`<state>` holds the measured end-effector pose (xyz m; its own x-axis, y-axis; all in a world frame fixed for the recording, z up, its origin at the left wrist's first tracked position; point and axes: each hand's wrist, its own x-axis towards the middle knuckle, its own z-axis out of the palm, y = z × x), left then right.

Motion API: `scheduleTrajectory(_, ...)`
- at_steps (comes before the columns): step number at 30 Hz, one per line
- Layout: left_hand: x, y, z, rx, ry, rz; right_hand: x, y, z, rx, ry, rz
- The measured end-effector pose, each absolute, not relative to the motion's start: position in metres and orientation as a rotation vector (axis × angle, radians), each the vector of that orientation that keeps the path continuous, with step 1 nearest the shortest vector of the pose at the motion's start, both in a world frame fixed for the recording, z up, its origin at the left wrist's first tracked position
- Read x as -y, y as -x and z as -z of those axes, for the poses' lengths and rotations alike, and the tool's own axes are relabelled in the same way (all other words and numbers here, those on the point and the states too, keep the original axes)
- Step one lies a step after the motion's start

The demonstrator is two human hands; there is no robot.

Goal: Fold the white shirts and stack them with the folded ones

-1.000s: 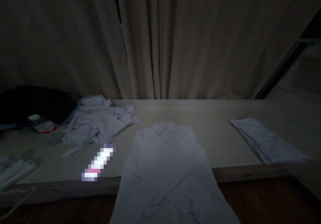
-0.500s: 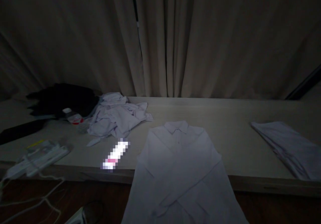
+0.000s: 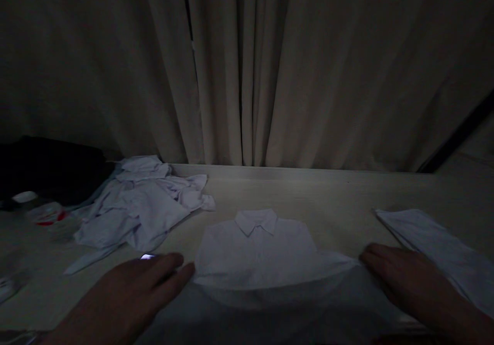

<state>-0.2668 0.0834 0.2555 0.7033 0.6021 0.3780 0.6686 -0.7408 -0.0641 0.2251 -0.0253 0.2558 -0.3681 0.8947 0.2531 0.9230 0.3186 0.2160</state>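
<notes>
A pale collared shirt (image 3: 257, 252) lies front up in the middle of the head view, its collar toward the curtain. The lower part of it is lifted and folded up across the chest, stretched between my two hands. My left hand (image 3: 135, 288) pinches the raised cloth at its left end, my right hand (image 3: 405, 278) at its right end. A small lit piece of a phone screen (image 3: 147, 256) shows just behind my left hand; the rest is hidden. The shirt's bottom runs into shadow at the lower edge.
A crumpled pale garment (image 3: 135, 206) lies left, beside a dark clothes pile (image 3: 50, 167) and a clear bottle (image 3: 46, 213) with a red label. Folded pale cloth (image 3: 436, 242) lies right, partly behind my right hand. Curtains (image 3: 254, 72) hang behind the light ledge (image 3: 309, 188).
Both hands have come into view, gripping the shirt. Its lower part has been raised and brought up over the chest. The view has shifted, and my left hand now covers most of the phone.
</notes>
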Motion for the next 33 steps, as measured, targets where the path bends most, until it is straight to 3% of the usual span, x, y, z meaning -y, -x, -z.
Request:
scheduleTrajectory(4, -0.201, 0.219, -0.254, 1.029, 2.726, 0.212, -0.106, -0.218, -0.245, 2.531, 1.833, 0.547)
scheduleTrajectory(9, -0.292, 0.169, -0.149, 1.436, 2.798, -0.083, -0.207, -0.203, -0.147, 2.461, 2.051, 0.08)
scheduleTrajectory(14, -0.309, 0.159, -0.071, 1.531, 2.836, -0.045, -0.23, -0.195, -0.074, 2.437, 2.079, -0.028)
scheduleTrajectory(18, -0.31, 0.163, -0.074, 1.54, 2.948, 0.122, -0.229, -0.203, -0.063, 2.46, 2.021, 0.019)
scheduleTrajectory(23, -0.324, 0.173, -0.106, 1.597, 2.987, 0.277, -0.232, -0.221, -0.086, 2.432, 1.902, 0.147)
scheduleTrajectory(27, -0.346, 0.166, -0.113, 1.483, 2.92, 0.136, -0.25, -0.228, -0.097, 2.423, 1.988, 0.324)
scheduleTrajectory(33, -0.353, 0.14, -0.106, 1.408, 2.882, -0.027, -0.267, -0.225, -0.086, 2.497, 1.993, 0.343)
